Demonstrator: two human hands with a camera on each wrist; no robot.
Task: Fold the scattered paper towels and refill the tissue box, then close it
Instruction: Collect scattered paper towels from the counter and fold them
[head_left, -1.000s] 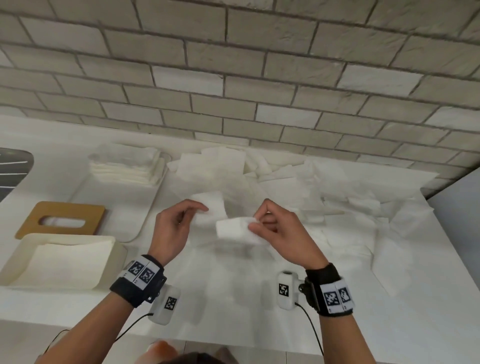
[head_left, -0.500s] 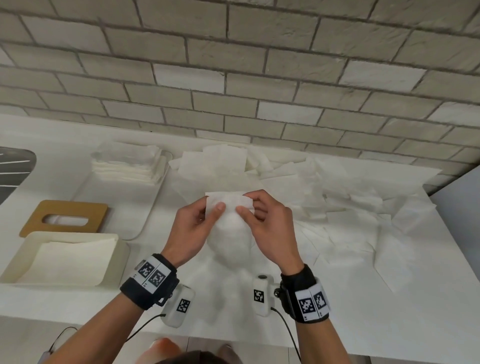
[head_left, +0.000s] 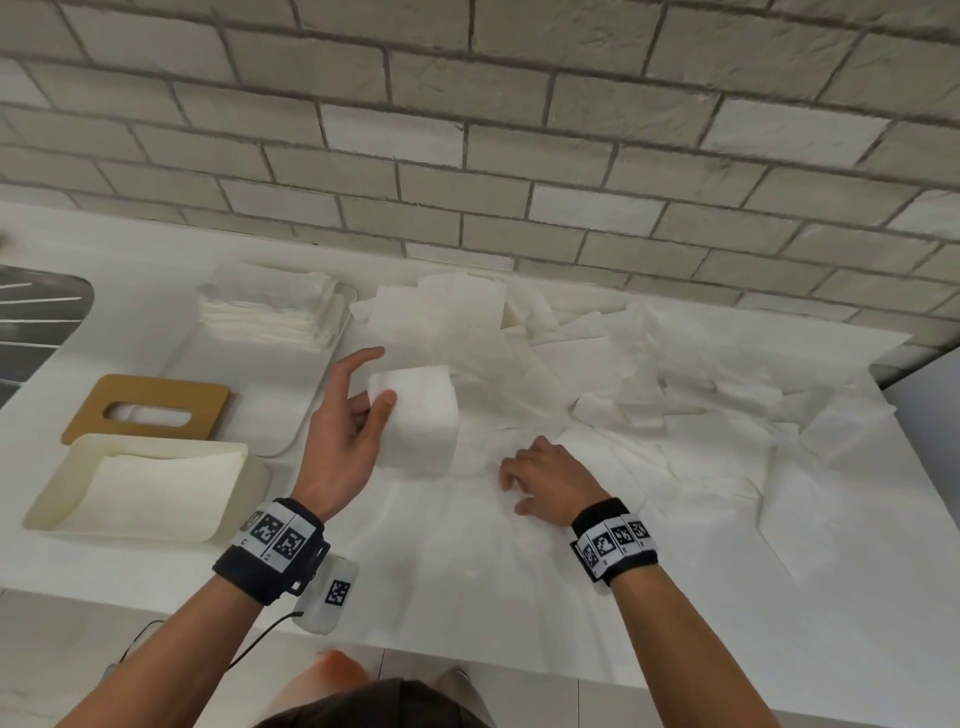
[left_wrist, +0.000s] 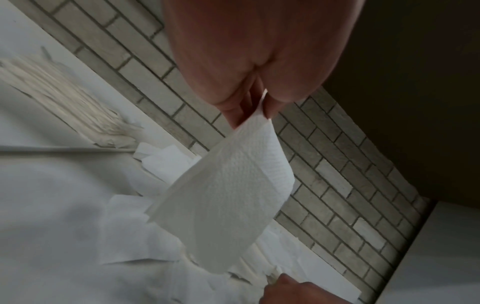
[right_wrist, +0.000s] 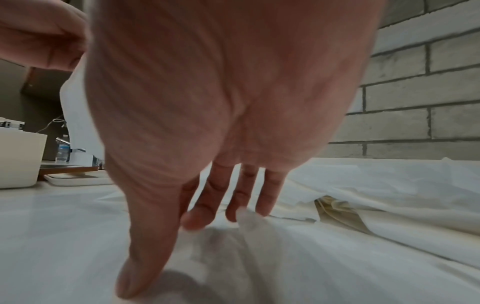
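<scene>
Two hands are at work here: your left hand (head_left: 343, 431) pinches a folded paper towel (head_left: 415, 415) by its top corner between thumb and fingers, so it hangs above the counter (head_left: 467, 587), while your right hand (head_left: 545, 480) lies with fingers spread loosely on the scattered paper towels (head_left: 675, 395), gripping nothing. Off to your left sits the open tissue box (head_left: 140, 488) with a sheet inside, its brown slotted lid (head_left: 148, 410) just behind it — beside the tray (head_left: 270, 410) bearing a stack of folded towels (head_left: 265, 312). No readable writing shows — only coded squares on both wristbands.
</scene>
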